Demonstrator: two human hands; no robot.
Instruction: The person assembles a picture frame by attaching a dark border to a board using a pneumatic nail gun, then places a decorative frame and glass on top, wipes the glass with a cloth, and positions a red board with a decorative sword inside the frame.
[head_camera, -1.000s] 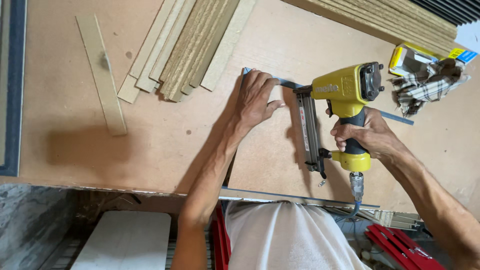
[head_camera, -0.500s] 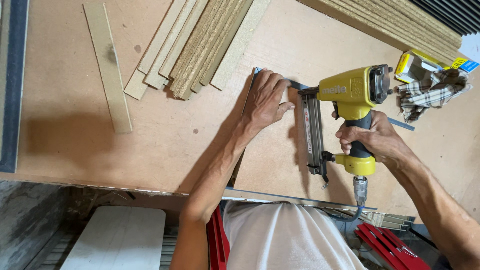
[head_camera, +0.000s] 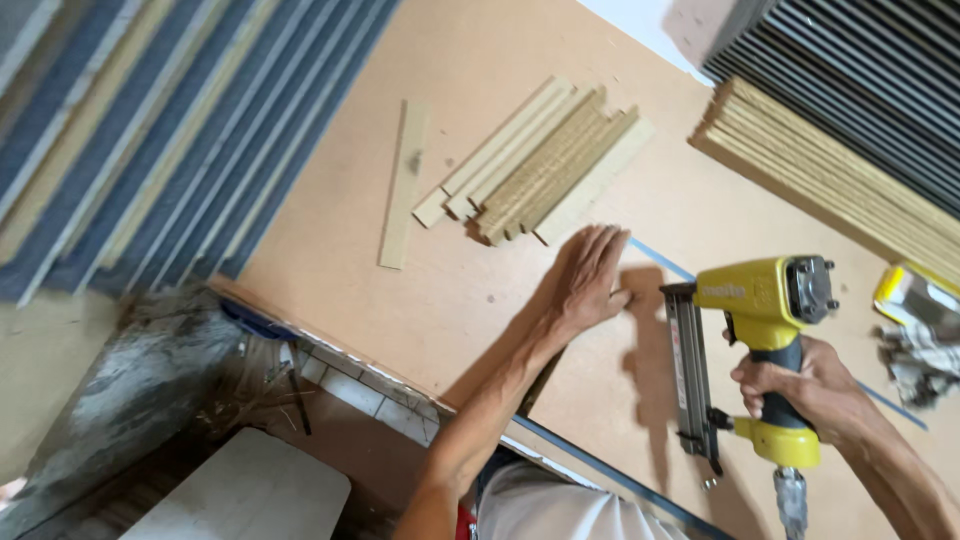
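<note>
Fingers (head_camera: 612, 250) of the left hand (head_camera: 588, 280) lie straight and spread, palm down on the brown board tabletop (head_camera: 480, 120), tips close to a thin blue strip (head_camera: 660, 262) lying on the board. Nothing is gripped by this hand.

Head view, right side: right hand (head_camera: 800, 392) is wrapped tight around the black grip of a yellow nail gun (head_camera: 762, 330); the gun's long metal magazine (head_camera: 686, 370) sits just right of the left hand, nose toward the blue strip. Contact between nose and strip cannot be told.

Head view, upper centre: bundle of short wooden slats (head_camera: 545, 165) lies on the board beyond the left fingertips, apart from them. One single slat (head_camera: 403, 185) lies to its left. Stack of long tan strips (head_camera: 820, 175) at upper right.
</note>
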